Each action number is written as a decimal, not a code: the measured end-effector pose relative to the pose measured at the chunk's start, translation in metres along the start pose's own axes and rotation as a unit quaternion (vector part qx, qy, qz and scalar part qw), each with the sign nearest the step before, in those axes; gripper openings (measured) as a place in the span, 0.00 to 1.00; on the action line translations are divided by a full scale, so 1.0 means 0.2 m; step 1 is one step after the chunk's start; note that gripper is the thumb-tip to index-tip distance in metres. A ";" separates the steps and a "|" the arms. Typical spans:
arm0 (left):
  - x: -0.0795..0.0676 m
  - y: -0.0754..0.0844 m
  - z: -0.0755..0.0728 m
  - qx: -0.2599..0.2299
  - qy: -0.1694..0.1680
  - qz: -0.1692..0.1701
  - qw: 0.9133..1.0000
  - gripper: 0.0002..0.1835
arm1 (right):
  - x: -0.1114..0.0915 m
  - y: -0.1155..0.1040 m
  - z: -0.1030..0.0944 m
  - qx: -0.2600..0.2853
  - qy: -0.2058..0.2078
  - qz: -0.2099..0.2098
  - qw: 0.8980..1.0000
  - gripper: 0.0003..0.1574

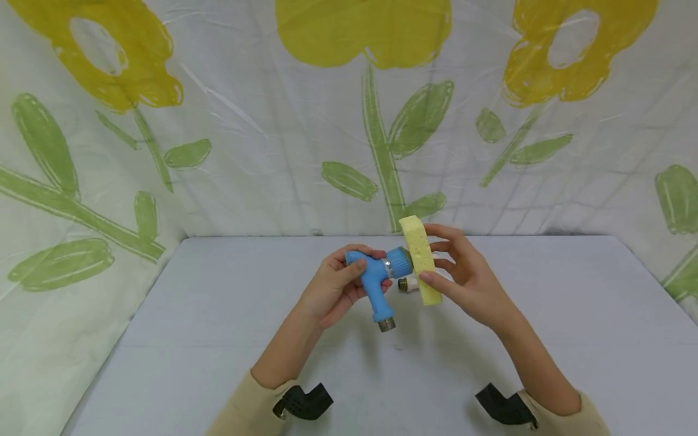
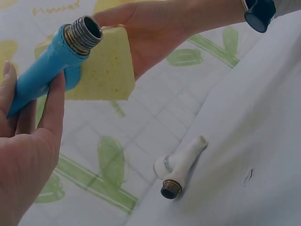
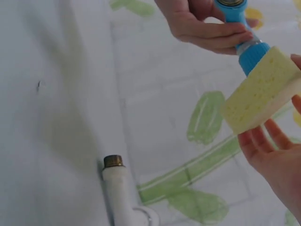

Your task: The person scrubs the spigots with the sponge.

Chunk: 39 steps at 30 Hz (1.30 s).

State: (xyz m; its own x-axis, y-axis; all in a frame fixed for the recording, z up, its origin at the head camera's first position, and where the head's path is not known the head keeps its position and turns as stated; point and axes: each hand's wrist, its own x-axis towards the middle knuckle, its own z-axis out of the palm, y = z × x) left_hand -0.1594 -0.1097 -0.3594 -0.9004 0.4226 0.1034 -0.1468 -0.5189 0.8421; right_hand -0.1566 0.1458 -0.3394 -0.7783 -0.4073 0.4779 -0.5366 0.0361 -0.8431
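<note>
In the head view, my left hand [image 1: 334,287] grips a blue plastic tap-like fitting [image 1: 374,286] by its left part, thumb in front. The fitting has a ribbed collar, a silvery ring and a downward branch ending in a threaded metal end [image 2: 83,36]. My right hand [image 1: 473,280] holds a yellow rectangular sponge [image 1: 421,260] between thumb and fingers. The sponge stands upright against or very close to the ribbed collar's end; exact contact cannot be told. Both are held above the table.
A similar white fitting [image 3: 118,190] with a threaded metal end lies on the white table [image 1: 218,339], partly behind the sponge in the head view. Behind the table hangs a white sheet [image 1: 262,163] with painted yellow flowers. Each wrist wears a black device [image 1: 308,402].
</note>
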 end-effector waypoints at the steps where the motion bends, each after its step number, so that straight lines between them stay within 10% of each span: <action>1: 0.00 0.00 0.00 -0.004 -0.004 0.001 1.000 0.09 | 0.00 0.01 0.00 0.015 -0.006 0.009 1.000 0.43; 39: -0.01 0.06 -0.06 -0.027 -0.072 0.027 0.997 0.22 | -0.01 0.07 -0.08 -0.113 -0.044 0.124 0.985 0.35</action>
State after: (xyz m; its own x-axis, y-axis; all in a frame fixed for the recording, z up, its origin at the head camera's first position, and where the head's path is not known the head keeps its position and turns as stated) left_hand -0.1648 -0.1252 -0.3562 -0.8396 0.4937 0.2266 -0.1252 -0.5818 0.8037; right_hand -0.1668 0.1610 -0.3482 -0.8682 -0.4381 0.2330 -0.4011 0.3431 -0.8494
